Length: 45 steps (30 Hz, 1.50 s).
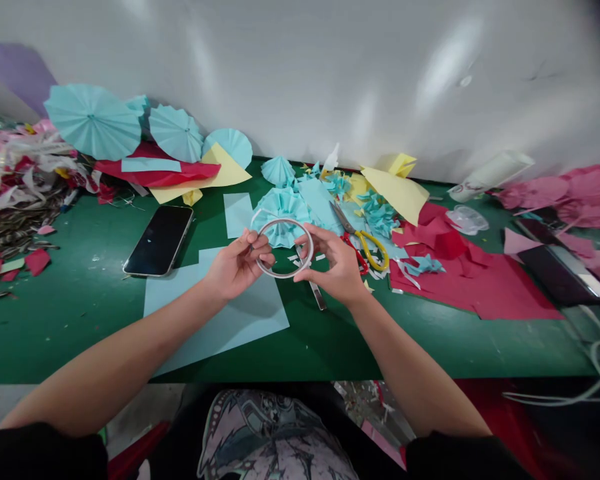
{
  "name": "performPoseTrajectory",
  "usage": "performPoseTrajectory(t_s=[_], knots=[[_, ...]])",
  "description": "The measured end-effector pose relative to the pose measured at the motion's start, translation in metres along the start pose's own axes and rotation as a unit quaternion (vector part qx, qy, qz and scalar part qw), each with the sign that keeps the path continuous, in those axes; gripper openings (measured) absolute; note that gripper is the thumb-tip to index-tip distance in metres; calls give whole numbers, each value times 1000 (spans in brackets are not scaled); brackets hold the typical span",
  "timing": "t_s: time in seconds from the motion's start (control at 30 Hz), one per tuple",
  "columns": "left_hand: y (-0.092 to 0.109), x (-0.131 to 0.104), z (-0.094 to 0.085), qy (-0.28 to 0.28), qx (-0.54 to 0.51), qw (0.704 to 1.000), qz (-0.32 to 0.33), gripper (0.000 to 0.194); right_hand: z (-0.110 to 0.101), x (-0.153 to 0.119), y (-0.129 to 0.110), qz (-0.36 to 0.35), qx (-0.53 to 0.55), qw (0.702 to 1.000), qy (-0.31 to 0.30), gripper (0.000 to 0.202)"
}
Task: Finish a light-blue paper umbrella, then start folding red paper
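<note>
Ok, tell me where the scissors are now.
In the head view, the scissors lie just right of the right hand, left of the red paper on the green table.

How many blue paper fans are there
5 clear ones: leftmost fan, second fan to its right, third fan beside that, small fan farther right, and front fan partly behind the held ring. A partly hidden piece behind the leftmost may be another.

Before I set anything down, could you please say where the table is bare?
Bare table shows between the big blue sheet and red paper, and between the left phone and ribbon pile. It's crowded around the scissors and blue scraps.
</note>
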<state>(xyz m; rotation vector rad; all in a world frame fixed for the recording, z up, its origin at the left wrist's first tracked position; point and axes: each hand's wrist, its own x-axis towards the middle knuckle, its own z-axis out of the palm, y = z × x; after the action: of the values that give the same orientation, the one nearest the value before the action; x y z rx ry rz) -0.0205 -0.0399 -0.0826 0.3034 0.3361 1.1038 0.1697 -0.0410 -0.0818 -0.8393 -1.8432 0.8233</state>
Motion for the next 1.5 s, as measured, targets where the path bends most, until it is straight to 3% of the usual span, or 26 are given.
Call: performPoseTrajectory(t_s=[0.2,0.4,0.5,0.67,0.77,0.9,1.07,1.17,1.23,1.33,1.43,1.5], knots=[[-3,2,-3,-6,38,999,-15,22,2,-3,3,2,-23,995,92,47],[-7,1,-10,19,102,992,-76,16,2,-1,1,-7,-55,979,195,13],[-8,0,-10,12,100,991,-88,18,0,2,-3,-11,-79,983,167,19],[-8,0,-10,-10,102,992,-79,19,0,3,-3,-20,-107,990,87,59],[-9,-1,-10,-40,106,991,-70,20,2,3,0,-14,-103,992,69,68],[-9,-3,-8,-96,104,989,-54,18,1,4,-1,-13,-106,991,83,58],[-6,-3,-7,-156,120,978,-68,18,-2,6,1,-9,-88,992,88,20],[-3,-4,-5,-191,189,961,-61,21,-1,6,5,22,-47,994,100,18],[-2,-7,-2,-209,281,936,-31,21,0,5,6,43,-56,992,106,20],[-2,-11,2,-233,461,855,54,20,-1,4,5,52,-115,985,115,20],[-5,-14,4,-243,573,744,243,12,-2,4,6,33,-159,980,116,21],[-7,-15,4,-210,599,674,379,7,-2,5,7,13,-178,978,105,24]])
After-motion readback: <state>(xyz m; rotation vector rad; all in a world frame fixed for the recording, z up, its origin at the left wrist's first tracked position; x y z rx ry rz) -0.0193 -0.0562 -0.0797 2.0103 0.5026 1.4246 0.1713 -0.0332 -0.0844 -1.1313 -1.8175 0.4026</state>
